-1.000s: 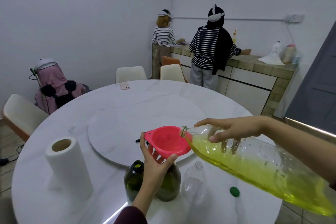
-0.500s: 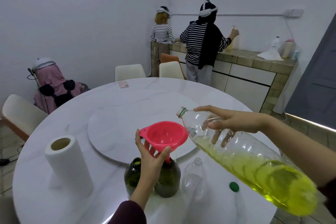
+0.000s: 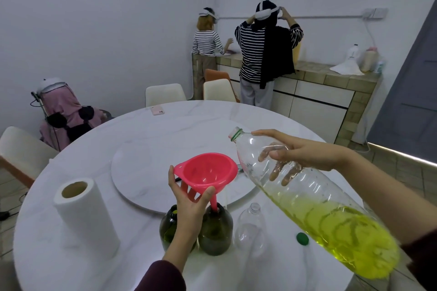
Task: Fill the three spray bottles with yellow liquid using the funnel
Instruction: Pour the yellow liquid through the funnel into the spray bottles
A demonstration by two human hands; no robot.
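While left hand (image 3: 189, 205) grips funnel (image 3: 208, 173), right hand (image 3: 305, 153) holds bottle (image 3: 307, 198) neck-up, leftward.

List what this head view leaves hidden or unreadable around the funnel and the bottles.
- Head view: the left hand covers most of the left dark bottle, so its fill level is hidden.
- The pink funnel spout plugs the middle dark bottle; dark glass hides the level.
- The clear bottle is faint against the table; its contents are unclear.
- The right hand hides part of the large bottle.
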